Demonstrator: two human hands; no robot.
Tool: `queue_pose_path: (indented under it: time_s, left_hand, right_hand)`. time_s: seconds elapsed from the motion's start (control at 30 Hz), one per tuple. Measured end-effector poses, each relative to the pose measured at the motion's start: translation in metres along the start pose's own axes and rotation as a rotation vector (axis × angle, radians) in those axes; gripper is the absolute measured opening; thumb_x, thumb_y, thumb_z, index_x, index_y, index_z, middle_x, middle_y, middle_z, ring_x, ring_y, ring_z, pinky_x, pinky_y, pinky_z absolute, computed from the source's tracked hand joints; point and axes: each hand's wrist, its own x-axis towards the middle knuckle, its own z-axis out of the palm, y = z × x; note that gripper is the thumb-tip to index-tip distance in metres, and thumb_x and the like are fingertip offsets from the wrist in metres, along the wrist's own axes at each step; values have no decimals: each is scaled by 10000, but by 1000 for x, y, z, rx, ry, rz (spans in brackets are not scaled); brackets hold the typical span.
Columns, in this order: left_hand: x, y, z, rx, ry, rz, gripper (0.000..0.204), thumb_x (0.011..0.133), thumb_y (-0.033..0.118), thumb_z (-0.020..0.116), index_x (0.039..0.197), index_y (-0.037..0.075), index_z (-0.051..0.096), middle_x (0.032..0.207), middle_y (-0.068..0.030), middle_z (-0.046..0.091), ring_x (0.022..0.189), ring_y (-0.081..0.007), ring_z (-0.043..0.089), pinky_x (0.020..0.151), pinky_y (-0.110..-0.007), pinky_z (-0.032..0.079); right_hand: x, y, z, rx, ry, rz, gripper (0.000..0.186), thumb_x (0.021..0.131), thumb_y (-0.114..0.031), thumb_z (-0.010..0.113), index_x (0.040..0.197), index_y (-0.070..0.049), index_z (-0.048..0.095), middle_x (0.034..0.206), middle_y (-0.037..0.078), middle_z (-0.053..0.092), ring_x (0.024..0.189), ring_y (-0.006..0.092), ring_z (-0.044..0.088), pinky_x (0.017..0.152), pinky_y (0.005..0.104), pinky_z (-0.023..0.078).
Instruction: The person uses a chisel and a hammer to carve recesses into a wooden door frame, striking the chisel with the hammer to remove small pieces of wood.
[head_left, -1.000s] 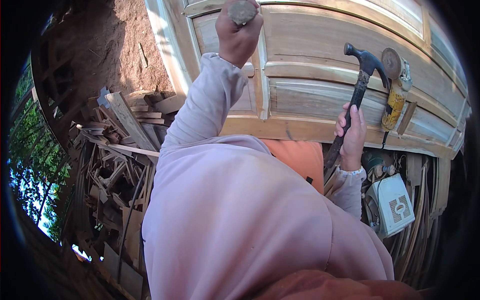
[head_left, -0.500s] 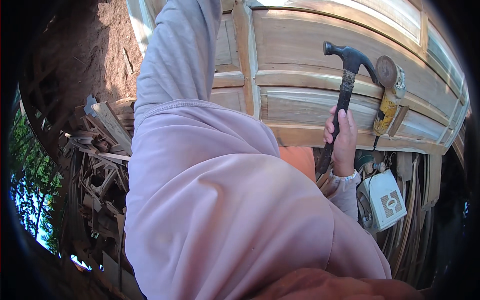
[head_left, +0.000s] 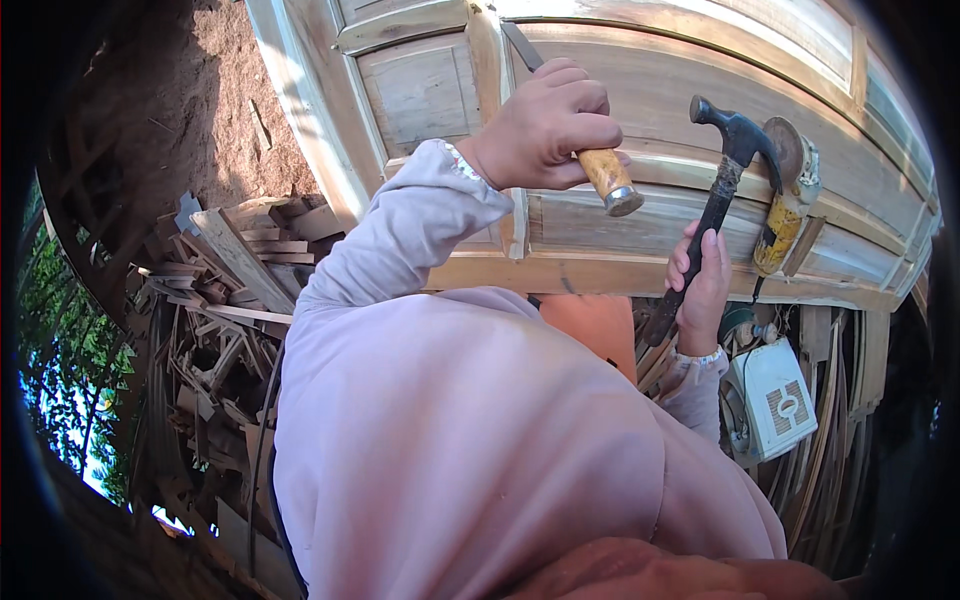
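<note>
My left hand [head_left: 550, 125] is closed round a chisel [head_left: 606, 180] with a yellowish wooden handle and a metal cap at its butt end. The chisel's flat blade points away to the upper left, over a panelled wooden door [head_left: 620, 90]. In my right hand [head_left: 702, 285] is a claw hammer [head_left: 722, 185] with a dark handle, wrapped near the head. Its head is raised, level with the chisel and to its right. Just past the hammer, a yellow angle grinder [head_left: 780, 225] with a round disc rests on the door.
Wood offcuts [head_left: 215, 330] are heaped at the left, next to bare earth [head_left: 225, 110]. An orange object [head_left: 592, 328] sits between my body and the door's near edge. A white vented box [head_left: 775, 398] stands at the lower right, among wood strips [head_left: 815, 440].
My left arm was stretched far forward with its hand out of frame. It has drawn back, bringing the chisel into view. The hammer has shifted slightly right.
</note>
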Motion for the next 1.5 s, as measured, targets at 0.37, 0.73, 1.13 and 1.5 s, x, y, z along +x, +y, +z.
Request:
queue_pose_path:
  time_s: [0.37, 0.73, 1.13, 1.5]
  left_hand:
    - [-49, -43, 10, 198, -98, 130, 141, 742, 187, 703, 784, 175, 569, 719, 7, 488, 748, -198, 539, 941, -461, 397]
    - [12, -36, 33, 333, 131, 251, 136, 813, 229, 649, 919, 165, 592, 676, -22, 480, 620, -197, 489, 641, -350, 423]
    - [7, -60, 62, 514, 74, 110, 150, 764, 201, 622, 902, 219, 566, 726, 26, 513, 705, -177, 547, 637, -326, 412]
    - [15, -48, 70, 483, -30, 91, 96, 792, 141, 610, 877, 162, 571, 759, -18, 520, 710, -197, 543, 633, -336, 424]
  right_hand:
    - [-12, 30, 32, -36, -23, 17, 311, 1002, -356, 375, 1011, -63, 478, 611, 2, 441, 451, 62, 382, 430, 202, 318]
    - [-16, 29, 37, 109, 16, -55, 357, 990, -410, 392, 1009, -63, 477, 617, 2, 434, 448, 65, 386, 423, 202, 319]
    - [-6, 43, 7, 236, 16, -31, 340, 995, -399, 382, 1006, -72, 474, 611, -1, 429, 437, 64, 384, 420, 205, 324]
    - [-4, 47, -9, 303, 14, -31, 336, 992, -398, 391, 994, -74, 480, 610, -5, 434, 436, 62, 384, 417, 205, 314]
